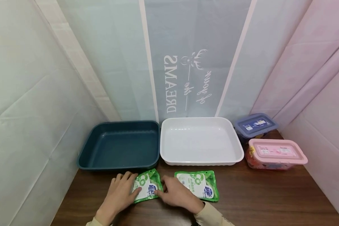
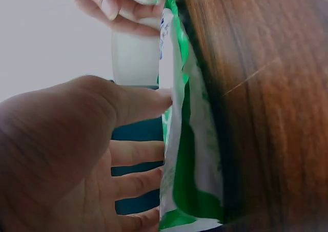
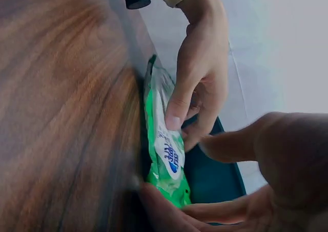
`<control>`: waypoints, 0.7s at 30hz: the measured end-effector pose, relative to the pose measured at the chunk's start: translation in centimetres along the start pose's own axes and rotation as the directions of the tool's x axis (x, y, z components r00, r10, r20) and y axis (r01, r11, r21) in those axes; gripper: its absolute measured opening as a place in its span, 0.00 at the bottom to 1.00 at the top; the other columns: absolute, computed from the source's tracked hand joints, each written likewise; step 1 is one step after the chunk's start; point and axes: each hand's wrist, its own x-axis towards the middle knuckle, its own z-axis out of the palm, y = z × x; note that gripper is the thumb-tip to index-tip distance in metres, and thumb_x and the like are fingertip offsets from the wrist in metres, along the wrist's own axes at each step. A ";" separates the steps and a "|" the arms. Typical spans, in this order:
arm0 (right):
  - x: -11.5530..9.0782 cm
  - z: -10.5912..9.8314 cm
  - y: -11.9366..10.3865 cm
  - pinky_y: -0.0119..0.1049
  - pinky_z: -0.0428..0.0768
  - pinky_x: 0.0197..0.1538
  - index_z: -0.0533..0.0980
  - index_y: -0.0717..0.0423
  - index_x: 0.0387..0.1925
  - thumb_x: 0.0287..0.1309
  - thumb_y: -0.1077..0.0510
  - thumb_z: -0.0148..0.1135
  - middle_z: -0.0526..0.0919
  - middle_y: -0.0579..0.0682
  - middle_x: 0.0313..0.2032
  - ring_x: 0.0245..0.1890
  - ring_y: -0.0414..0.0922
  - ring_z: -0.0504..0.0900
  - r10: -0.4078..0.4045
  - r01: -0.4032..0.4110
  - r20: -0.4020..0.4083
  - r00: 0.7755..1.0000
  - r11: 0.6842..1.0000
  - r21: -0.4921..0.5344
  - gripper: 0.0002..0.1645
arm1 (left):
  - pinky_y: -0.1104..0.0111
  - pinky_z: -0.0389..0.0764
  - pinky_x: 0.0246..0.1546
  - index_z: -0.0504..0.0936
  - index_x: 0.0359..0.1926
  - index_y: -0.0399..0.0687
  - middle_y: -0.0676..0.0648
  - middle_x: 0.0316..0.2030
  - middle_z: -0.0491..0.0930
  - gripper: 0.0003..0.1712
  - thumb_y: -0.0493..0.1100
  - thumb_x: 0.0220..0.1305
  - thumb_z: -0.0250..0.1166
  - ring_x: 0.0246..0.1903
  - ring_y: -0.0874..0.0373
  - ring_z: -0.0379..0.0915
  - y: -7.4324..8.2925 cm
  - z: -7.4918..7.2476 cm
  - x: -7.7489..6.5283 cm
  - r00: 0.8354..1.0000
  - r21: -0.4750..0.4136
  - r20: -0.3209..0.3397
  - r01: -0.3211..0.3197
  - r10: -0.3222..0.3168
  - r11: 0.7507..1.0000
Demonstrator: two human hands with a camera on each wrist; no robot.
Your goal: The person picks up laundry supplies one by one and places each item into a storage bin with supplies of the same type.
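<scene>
Flat on the wooden table lies a green-and-white packet (image 1: 148, 185) with a blue logo, between the two hands. My left hand (image 1: 119, 193) rests on its left side, thumb and extended fingers touching the top face; the left wrist view shows this packet (image 2: 177, 119) edge-on. At the packet's right end is my right hand (image 1: 176, 193), its fingers (image 3: 164, 209) low at the edge. Its thumb (image 3: 230, 146) is held away from the face in the right wrist view. A second, matching packet (image 1: 210, 186) lies to the right, partly covered by the right hand.
Behind the hands stand a dark teal tray (image 1: 87, 157) and a white tray (image 1: 201, 163), side by side. To the right are a blue-lidded box (image 1: 255, 125) and a pink-lidded box (image 1: 278, 153). Fabric walls enclose the table (image 1: 271, 194) at the back and sides.
</scene>
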 end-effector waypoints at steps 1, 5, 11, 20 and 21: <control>-0.2 0.0 -0.1 0.32 0.73 0.26 0.79 0.56 0.41 0.69 0.48 0.72 0.77 0.45 0.24 0.21 0.37 0.73 0.007 -0.007 0.009 1.000 1.000 -0.018 0.16 | 0.45 0.79 0.47 0.84 0.63 0.48 0.45 0.55 0.82 0.30 0.58 0.66 0.76 0.51 0.41 0.76 0.0 -0.1 0.1 1.000 -0.002 0.005 0.001 -0.001 1.000; -0.7 0.1 -0.5 0.31 0.71 0.23 0.78 0.51 0.31 0.69 0.47 0.72 0.71 0.40 0.17 0.16 0.36 0.70 0.029 -0.027 0.030 0.999 0.997 -0.065 0.16 | 0.44 0.81 0.47 0.85 0.58 0.47 0.43 0.53 0.81 0.27 0.56 0.66 0.76 0.48 0.41 0.77 -0.1 -0.3 0.4 0.999 -0.051 0.045 0.021 -0.019 0.998; -0.8 0.4 -0.7 0.31 0.69 0.20 0.75 0.49 0.22 0.69 0.46 0.71 0.66 0.40 0.15 0.13 0.37 0.67 0.049 -0.045 0.032 0.998 0.992 -0.115 0.22 | 0.46 0.82 0.46 0.84 0.53 0.48 0.46 0.48 0.82 0.19 0.53 0.68 0.75 0.46 0.46 0.78 -0.3 -0.1 0.7 0.992 -0.155 0.102 0.086 -0.071 0.984; -0.7 0.3 -0.3 0.33 0.71 0.33 0.73 0.56 0.36 0.70 0.47 0.71 0.71 0.47 0.32 0.29 0.40 0.68 0.042 -0.039 0.030 0.999 0.995 -0.094 0.19 | 0.60 0.75 0.40 0.85 0.51 0.42 0.49 0.41 0.80 0.19 0.50 0.69 0.74 0.38 0.56 0.72 -1.2 0.1 0.6 0.970 -0.483 0.235 0.166 -0.056 0.860; -0.7 0.2 -0.3 0.32 0.70 0.32 0.72 0.55 0.36 0.70 0.47 0.70 0.71 0.46 0.31 0.28 0.40 0.67 0.040 -0.038 0.030 0.999 0.995 -0.088 0.19 | 0.60 0.75 0.40 0.85 0.51 0.41 0.49 0.41 0.80 0.20 0.51 0.70 0.74 0.39 0.55 0.72 -1.4 0.1 0.5 0.970 -0.507 0.240 0.155 -0.034 0.848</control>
